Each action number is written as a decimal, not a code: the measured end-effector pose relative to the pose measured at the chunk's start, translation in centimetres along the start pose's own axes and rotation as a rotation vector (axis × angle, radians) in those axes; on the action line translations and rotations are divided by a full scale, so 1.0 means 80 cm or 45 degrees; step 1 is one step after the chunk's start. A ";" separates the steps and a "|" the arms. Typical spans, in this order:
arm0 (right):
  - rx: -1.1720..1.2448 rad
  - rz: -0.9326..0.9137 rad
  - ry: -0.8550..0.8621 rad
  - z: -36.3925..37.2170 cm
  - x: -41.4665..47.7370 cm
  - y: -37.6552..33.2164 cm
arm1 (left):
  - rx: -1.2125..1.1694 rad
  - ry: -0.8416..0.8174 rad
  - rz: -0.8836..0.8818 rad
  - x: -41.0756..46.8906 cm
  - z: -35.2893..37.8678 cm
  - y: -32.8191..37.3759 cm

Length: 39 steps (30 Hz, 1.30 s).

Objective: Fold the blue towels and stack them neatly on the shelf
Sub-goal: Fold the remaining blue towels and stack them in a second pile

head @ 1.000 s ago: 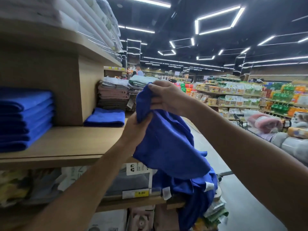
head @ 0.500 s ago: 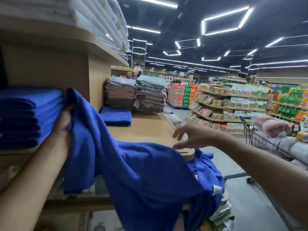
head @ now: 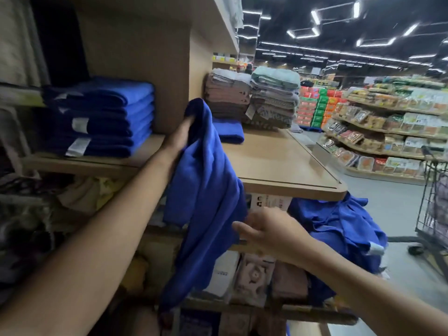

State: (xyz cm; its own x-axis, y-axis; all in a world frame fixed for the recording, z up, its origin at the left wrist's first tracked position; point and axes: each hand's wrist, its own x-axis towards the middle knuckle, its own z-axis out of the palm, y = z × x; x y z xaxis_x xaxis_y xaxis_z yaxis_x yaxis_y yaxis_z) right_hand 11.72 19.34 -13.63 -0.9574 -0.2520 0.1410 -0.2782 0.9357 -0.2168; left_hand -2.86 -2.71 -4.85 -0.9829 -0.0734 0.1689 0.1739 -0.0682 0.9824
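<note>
**Limp towel hangs from one hand**

The right hand (head: 264, 230) meets the lower edge of the blue towel (head: 206, 190); I cannot tell whether it pinches. The left hand (head: 184, 134) grips the top. The cloth is probably light and floppy, so take it by the corners. Beyond, the folded stack (head: 109, 117) sits on the shelf (head: 278, 161).

We are in a supermarket, in its household-textile aisle. Here wooden display shelves (head: 278, 163) carry retail stacks of folded blue towels (head: 104, 117) with white tags, and grey and brown towels (head: 252, 98) stand further along; a printed product card (head: 269, 202) hangs under the shelf edge. Across the aisle we see tiered racks of packaged food (head: 388, 124), a wire shopping trolley (head: 434, 202), and angular strip lights (head: 356, 8) on a black ceiling.
</note>
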 end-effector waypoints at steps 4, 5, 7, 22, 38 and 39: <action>0.532 0.132 -0.139 0.051 -0.008 -0.019 | 0.025 0.026 0.035 -0.009 0.002 0.002; 0.730 0.135 -0.106 0.063 -0.009 -0.026 | 0.011 0.028 0.040 -0.009 0.002 0.001; 1.048 0.153 0.074 0.086 -0.006 -0.045 | -0.005 0.015 0.035 -0.016 0.004 0.004; 0.876 0.173 0.553 -0.104 -0.023 -0.004 | -0.175 0.050 -0.026 0.005 -0.006 -0.017; -0.190 -0.160 0.460 -0.230 0.240 -0.026 | -0.473 0.000 -0.278 0.002 -0.005 -0.015; -0.052 -0.221 0.499 -0.200 0.224 -0.031 | -0.586 -0.046 -0.321 -0.001 -0.004 -0.011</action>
State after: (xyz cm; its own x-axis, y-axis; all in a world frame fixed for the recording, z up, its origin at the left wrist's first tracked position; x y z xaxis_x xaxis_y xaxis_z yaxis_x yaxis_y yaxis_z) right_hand -3.54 16.47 4.91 -0.7928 -0.3009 0.5301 -0.4215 0.8988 -0.1201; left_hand -2.89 -2.98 -5.74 -0.9977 0.0351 -0.0576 -0.0674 -0.5097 0.8577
